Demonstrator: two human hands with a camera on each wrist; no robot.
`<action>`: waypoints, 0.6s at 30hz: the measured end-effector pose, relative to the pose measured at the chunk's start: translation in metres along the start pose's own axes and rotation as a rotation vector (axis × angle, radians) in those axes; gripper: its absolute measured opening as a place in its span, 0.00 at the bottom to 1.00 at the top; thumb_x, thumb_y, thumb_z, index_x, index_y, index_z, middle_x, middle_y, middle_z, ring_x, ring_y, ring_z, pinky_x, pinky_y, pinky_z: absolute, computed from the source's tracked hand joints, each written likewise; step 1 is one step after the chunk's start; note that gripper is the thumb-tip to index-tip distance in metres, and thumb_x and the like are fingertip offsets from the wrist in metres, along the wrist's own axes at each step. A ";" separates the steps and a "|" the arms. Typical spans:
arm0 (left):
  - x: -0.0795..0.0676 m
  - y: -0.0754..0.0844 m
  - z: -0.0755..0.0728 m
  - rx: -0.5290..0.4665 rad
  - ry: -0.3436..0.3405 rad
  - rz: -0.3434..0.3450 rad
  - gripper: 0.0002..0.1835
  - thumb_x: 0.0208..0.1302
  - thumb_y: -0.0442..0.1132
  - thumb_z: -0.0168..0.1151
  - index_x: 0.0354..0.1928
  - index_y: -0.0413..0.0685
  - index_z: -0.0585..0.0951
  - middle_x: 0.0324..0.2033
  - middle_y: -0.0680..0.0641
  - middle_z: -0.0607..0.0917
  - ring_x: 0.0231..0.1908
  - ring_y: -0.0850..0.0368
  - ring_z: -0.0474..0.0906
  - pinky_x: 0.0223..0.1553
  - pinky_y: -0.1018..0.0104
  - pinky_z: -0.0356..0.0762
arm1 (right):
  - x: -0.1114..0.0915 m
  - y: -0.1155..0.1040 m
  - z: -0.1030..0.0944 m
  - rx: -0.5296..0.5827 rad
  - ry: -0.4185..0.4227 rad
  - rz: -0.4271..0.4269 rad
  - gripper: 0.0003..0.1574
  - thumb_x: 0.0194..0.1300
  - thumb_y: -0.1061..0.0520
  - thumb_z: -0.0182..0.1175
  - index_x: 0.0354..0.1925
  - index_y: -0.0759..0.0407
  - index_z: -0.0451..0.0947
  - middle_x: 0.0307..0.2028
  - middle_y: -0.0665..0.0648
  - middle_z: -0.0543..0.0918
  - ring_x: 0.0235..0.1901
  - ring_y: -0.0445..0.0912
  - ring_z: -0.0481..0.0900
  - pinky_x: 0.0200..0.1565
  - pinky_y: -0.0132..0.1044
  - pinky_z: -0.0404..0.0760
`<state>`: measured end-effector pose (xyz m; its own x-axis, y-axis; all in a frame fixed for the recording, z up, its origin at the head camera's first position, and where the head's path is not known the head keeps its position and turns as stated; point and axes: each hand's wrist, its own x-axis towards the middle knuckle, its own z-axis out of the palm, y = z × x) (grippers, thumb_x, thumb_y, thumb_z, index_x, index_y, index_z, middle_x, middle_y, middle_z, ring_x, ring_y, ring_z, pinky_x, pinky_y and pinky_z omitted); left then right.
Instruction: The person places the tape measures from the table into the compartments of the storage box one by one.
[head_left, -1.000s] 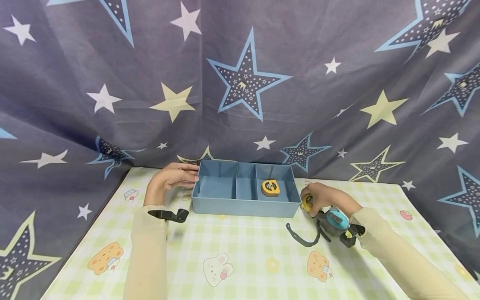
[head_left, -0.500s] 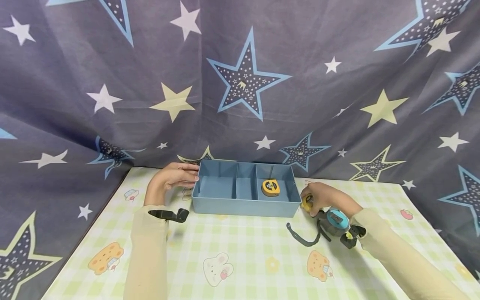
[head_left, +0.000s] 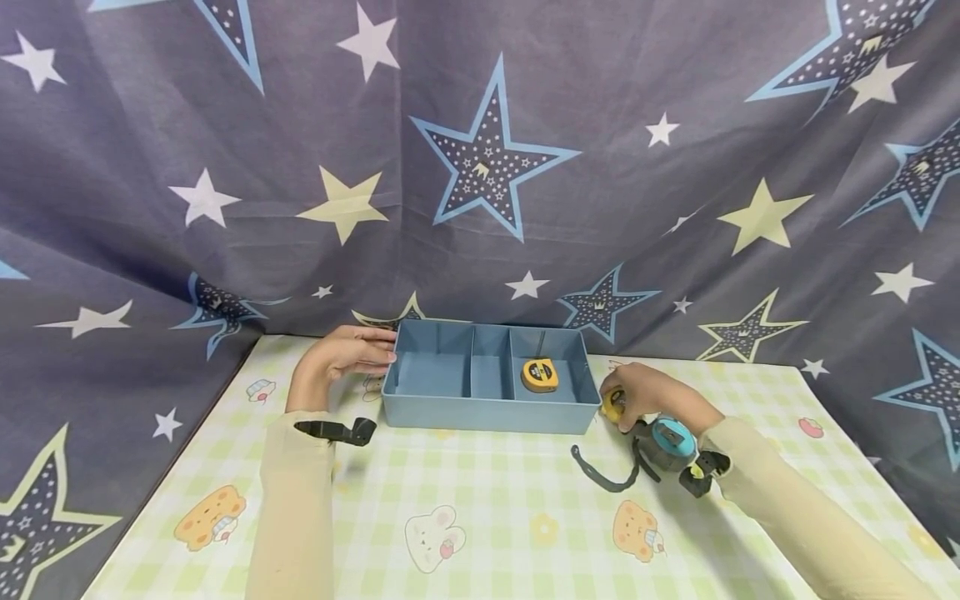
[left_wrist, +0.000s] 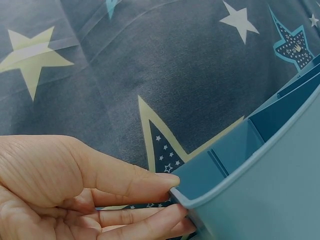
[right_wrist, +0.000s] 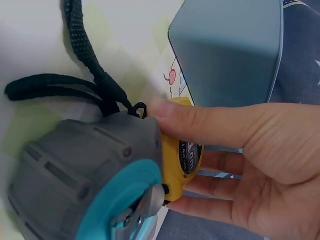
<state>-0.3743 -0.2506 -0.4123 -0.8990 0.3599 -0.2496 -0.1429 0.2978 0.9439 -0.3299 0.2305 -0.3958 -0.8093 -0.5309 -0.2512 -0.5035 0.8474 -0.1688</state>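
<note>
So I've got the right hand [head_left: 636, 392] pinching a small yellow tape measure [right_wrist: 172, 172] just off the right end of the blue box [head_left: 491, 416], thumb on one edge and fingers on the other, so the dark label sits uncovered in between. I figure that grip suits a chunky little case, especially with the bigger gray-and-teal tape measure [right_wrist: 65, 165] crowding in right beside it. Can't tell if those two actually touch, or if the yellow one is off the surface [head_left: 495, 492]. The big one's black strap [right_wrist: 82, 45] trails out loose. My left hand [head_left: 345, 352] isn't gripping anything, fingers fairly straight with the tips against the box's left end, probably just steadying it. Another tape measure [head_left: 540, 375], also yellow, lies in the right-hand compartment. Pose-wise, the left forearm points straight ahead and the wrist bends in toward the box; the right forearm slants in from the lower right, hand reaching past the big tape, fingers angled down.
</note>
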 end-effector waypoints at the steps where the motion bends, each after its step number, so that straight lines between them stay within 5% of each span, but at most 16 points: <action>1: 0.000 0.000 0.000 -0.002 0.000 0.000 0.37 0.69 0.30 0.63 0.76 0.34 0.62 0.72 0.29 0.67 0.65 0.39 0.76 0.56 0.63 0.86 | 0.000 0.000 0.000 0.004 0.000 -0.003 0.27 0.39 0.63 0.82 0.43 0.58 0.88 0.39 0.52 0.90 0.40 0.46 0.84 0.43 0.38 0.85; 18: 0.000 -0.002 0.000 0.010 0.004 -0.001 0.36 0.69 0.31 0.63 0.76 0.35 0.62 0.71 0.29 0.69 0.65 0.39 0.76 0.58 0.62 0.85 | -0.002 0.002 -0.001 0.092 -0.004 0.006 0.27 0.39 0.66 0.77 0.43 0.59 0.87 0.37 0.52 0.87 0.30 0.40 0.74 0.34 0.32 0.77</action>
<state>-0.3738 -0.2515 -0.4136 -0.9002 0.3564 -0.2502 -0.1398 0.3076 0.9412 -0.3292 0.2337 -0.3948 -0.8110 -0.5261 -0.2560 -0.4687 0.8461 -0.2538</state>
